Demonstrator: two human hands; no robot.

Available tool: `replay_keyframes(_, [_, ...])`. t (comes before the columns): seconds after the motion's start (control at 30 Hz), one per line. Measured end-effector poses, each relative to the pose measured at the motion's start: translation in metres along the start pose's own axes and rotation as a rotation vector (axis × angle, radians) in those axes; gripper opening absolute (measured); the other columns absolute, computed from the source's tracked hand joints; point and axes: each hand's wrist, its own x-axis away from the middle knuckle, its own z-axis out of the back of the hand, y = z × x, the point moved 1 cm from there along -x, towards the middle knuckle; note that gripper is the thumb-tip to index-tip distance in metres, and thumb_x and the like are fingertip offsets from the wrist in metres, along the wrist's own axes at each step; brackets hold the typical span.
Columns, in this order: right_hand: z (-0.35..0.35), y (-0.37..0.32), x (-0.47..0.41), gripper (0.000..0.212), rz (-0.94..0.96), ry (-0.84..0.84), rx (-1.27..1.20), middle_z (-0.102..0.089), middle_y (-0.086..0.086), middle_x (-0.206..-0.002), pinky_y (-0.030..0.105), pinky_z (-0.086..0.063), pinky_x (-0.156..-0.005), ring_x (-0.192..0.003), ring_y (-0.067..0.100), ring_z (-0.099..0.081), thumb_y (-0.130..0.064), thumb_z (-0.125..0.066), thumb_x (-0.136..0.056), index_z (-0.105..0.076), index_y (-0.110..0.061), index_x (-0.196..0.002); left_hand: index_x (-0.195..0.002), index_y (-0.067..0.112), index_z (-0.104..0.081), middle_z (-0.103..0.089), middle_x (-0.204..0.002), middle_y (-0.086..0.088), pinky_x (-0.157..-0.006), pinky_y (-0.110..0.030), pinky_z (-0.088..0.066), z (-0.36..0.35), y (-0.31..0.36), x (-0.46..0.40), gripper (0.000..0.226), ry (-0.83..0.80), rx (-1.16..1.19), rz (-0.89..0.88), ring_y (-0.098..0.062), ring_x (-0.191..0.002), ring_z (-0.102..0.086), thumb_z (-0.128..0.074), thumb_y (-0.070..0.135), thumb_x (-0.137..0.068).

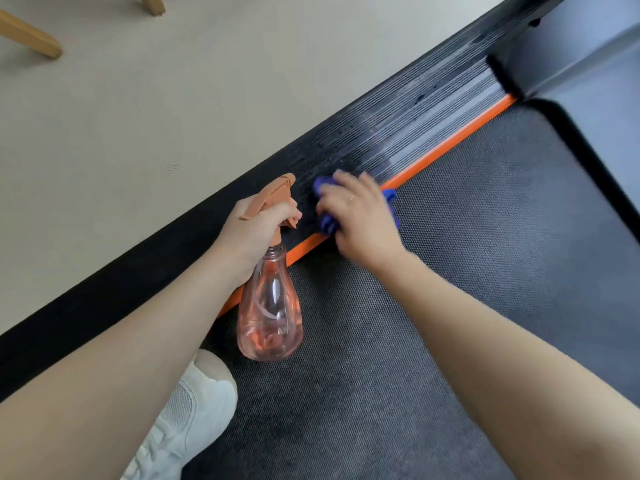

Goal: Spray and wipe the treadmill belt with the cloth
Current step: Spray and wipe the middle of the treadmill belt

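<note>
Looks like a home exercise corner: black treadmill with orange-edged textured belt (467, 271), pale smooth floor (156, 109), light wooden furniture legs (31, 36) nearby.

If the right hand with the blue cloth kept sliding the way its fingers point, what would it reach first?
Probably only more of the ribbed side rail: the right hand points up along it, and the upright post stands far ahead.
</note>
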Motion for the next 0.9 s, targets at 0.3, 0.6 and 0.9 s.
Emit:
replay_keyframes(0.3, [0.030, 0.001, 0.062, 0.034, -0.196, -0.028, -0.502, -0.066, 0.004, -0.090, 0.027, -0.042, -0.086, -0.094, 0.024, -0.059, 0.000, -0.043, -0.061, -0.064, -0.008, -0.087, -0.081, 0.021, -0.064, -0.059, -0.086, 0.000, -0.070, -0.027, -0.040, -0.025, 0.008, 0.023, 0.008, -0.021, -0.172, -0.099, -0.016, -0.080, -0.051, -0.063, 0.013, -0.084])
replay_keyframes(0.6, [0.036, 0.022, 0.005, 0.043, -0.619, 0.156, -0.541, -0.060, 0.001, -0.105, 0.029, -0.040, -0.086, -0.104, 0.022, -0.052, 0.004, -0.043, -0.073, -0.059, -0.018, -0.106, -0.076, 0.030, -0.068, -0.067, -0.092, -0.002, -0.097, -0.033, -0.044, -0.014, 0.008, 0.013, 0.013, 0.010, -0.136, -0.092, -0.016, -0.095, -0.063, -0.067, 0.017, -0.077])
replay_keyframes(0.9, [0.006, 0.017, -0.027, 0.034, -0.295, -0.028, -0.102, -0.052, 0.011, -0.127, 0.034, -0.016, -0.111, -0.130, 0.029, -0.037, 0.004, -0.045, -0.076, -0.054, -0.007, -0.106, -0.086, 0.027, -0.070, -0.071, -0.100, -0.008, -0.101, -0.037, -0.046, -0.002, 0.001, -0.005, 0.029, 0.021, -0.006, -0.033, -0.025, -0.103, -0.065, -0.070, 0.033, -0.058])
